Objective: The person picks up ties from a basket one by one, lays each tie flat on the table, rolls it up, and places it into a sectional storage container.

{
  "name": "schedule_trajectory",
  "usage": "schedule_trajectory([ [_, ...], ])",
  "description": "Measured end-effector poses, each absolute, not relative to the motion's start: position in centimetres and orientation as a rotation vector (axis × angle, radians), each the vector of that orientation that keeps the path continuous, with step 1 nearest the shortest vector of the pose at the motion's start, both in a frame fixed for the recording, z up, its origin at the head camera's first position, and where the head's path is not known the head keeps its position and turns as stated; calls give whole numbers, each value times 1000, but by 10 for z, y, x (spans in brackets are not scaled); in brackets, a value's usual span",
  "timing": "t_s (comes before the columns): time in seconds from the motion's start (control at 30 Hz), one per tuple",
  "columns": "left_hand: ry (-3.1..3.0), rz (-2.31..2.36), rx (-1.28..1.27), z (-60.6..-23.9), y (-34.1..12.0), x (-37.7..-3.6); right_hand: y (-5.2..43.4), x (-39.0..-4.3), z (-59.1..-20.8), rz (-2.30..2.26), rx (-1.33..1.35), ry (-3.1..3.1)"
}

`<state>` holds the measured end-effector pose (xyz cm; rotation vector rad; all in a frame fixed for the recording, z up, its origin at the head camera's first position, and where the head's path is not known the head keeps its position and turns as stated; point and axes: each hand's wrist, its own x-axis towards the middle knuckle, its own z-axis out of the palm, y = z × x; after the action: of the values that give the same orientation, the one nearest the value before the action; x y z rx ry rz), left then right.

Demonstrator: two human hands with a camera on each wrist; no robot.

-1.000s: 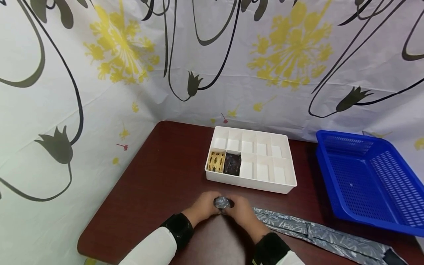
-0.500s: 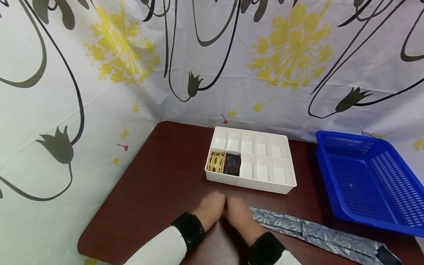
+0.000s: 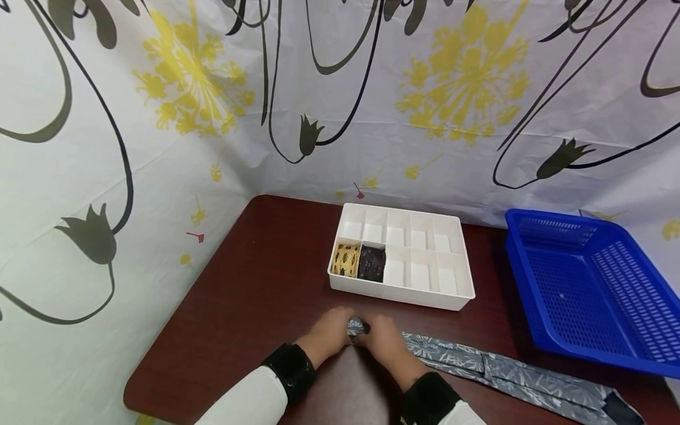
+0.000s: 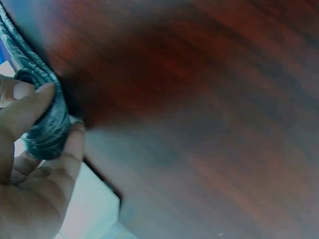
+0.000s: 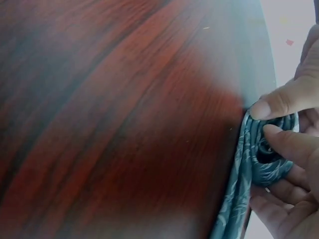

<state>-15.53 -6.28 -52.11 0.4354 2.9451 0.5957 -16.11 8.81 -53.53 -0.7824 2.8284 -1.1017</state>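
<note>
A grey necktie (image 3: 531,378) with a pale leaf pattern stretches across the table toward the lower right. Its near end is wound into a roll (image 3: 357,326), which both hands hold between them. My left hand (image 3: 330,332) grips the roll from the left, and the left wrist view shows thumb and fingers around the coil (image 4: 50,132). From the other side my right hand (image 3: 385,343) pinches it. In the right wrist view the thumb presses the spiral edge of the coil (image 5: 271,174), while fingers curl beneath. Part of the roll is hidden behind the fingers.
Beyond the hands stands a white divided box (image 3: 398,293). Its front-left compartments hold a yellow patterned roll (image 3: 346,260) and a dark roll (image 3: 372,263). A blue plastic basket (image 3: 531,301) sits at the right on the brown table (image 3: 249,295). Patterned curtains (image 3: 340,171) border the table behind.
Both hands turned over the roll, hiding it half a second ago, then turned back so it shows again. The flat length of necktie has slid slightly left toward them.
</note>
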Motion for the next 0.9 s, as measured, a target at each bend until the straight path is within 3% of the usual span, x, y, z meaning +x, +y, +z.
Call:
schedule_trajectory([
  [0.37,2778,1101,470,-534,-77,-156,97,-163,-551,-1388,-696,2721],
  [0.63,2951,556,529,-522,-65,-157,93,-160,-544,-1211,-689,2797],
  [0.9,2906,212,248,-503,-40,-154,83,-151,-529,-939,-729,2955],
])
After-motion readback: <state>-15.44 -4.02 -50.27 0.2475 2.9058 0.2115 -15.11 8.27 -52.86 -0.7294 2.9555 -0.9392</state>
